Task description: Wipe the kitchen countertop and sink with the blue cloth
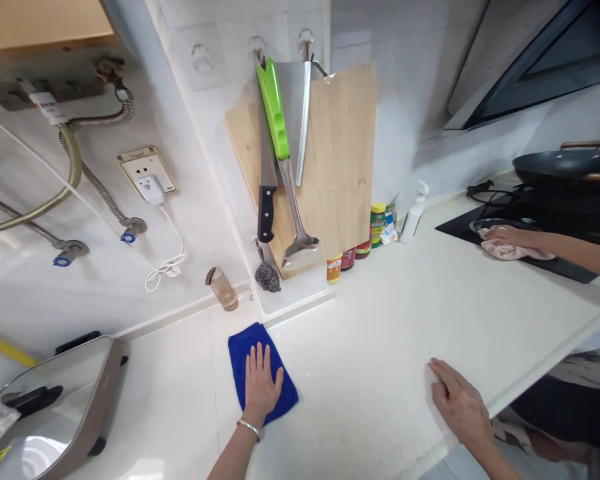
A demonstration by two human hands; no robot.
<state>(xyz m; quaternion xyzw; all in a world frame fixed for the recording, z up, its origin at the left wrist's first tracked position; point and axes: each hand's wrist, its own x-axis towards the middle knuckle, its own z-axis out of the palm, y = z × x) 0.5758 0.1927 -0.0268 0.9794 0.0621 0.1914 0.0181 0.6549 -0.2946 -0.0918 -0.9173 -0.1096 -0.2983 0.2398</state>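
Upper centre to centre: beneath the wooden cutting board (340,167), the orange-labelled jar with a yellow lid (333,270) and the green-labelled jar with a yellow lid (378,227) carry print too small for me to read from my remote view. The white plastic spray bottle (413,217) stands to their right. Upper left: the white paper tag on the hose (49,107) bears dark lettering, likewise illegible to me. Lower centre: the dark-blue rectangular cloth (287,399) lies on the white countertop (370,347), directly under the left hand (261,387), whose palm is down and fingers are extended; the cloth shows on both sides of it. Lower right: the right hand (463,410) rests at the countertop's front edge, grasping nothing, well apart from the left hand and cloth. Right: I note a co-worker's hand (511,236) pressing a pale-pink crumpled cloth (505,251) on the black glass cooktop (563,265).
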